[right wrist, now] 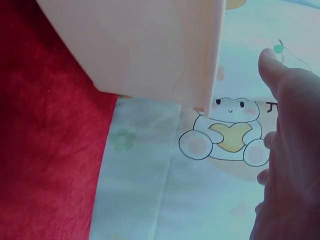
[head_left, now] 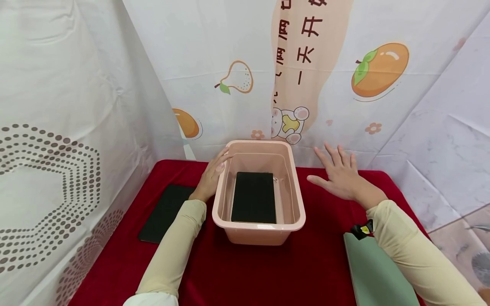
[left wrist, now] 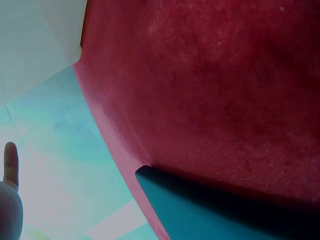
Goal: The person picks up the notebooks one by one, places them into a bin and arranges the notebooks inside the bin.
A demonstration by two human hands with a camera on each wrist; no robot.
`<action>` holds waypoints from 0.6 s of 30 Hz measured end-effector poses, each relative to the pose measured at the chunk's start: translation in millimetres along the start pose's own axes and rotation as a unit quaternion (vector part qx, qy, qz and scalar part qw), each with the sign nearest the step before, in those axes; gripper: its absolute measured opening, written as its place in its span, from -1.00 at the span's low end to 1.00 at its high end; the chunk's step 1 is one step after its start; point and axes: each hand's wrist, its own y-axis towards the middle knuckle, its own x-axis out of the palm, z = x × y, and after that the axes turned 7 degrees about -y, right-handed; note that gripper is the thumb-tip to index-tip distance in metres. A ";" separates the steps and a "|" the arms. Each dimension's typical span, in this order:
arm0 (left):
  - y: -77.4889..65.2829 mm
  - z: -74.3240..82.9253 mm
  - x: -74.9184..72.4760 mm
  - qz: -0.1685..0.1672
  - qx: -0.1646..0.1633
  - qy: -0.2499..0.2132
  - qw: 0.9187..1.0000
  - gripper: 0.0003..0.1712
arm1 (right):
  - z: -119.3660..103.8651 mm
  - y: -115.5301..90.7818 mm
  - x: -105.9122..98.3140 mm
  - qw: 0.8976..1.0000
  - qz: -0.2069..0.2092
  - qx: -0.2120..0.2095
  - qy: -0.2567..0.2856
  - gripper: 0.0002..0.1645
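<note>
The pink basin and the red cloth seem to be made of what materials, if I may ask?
Pink basin: probably moulded plastic, smooth and slightly glossy, judging by the highlight on its front rim.
Red cloth: a matte, napped fabric, perhaps velvet or fleece, judging by its mottled, fuzzy surface.

Deep-red velvety cloth, rounded far corners. White fabric backdrop behind: green-leafed orange fruit print; outlined pear print; white cartoon bear print with yellow heart; dark-red lettering on beige band. Left: wrinkled white sheet, brown-dotted hexagon pattern.
</note>
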 end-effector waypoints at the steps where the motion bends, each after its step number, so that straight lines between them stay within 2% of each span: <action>1: -0.1 0.2 -0.1 0.001 0.000 0.000 1.000 -0.41 | 1.5 -1.6 0.8 1.000 0.000 0.000 0.000 0.17; 11: -2.7 0.9 0.7 0.001 -0.015 0.004 1.000 -0.42 | 15.4 -20.1 8.0 1.000 -0.014 0.015 -0.009 0.20; 18: -2.0 3.5 -0.3 0.001 -0.006 -0.001 1.000 -0.41 | 26.3 -33.6 14.0 0.999 -0.018 0.029 -0.016 0.20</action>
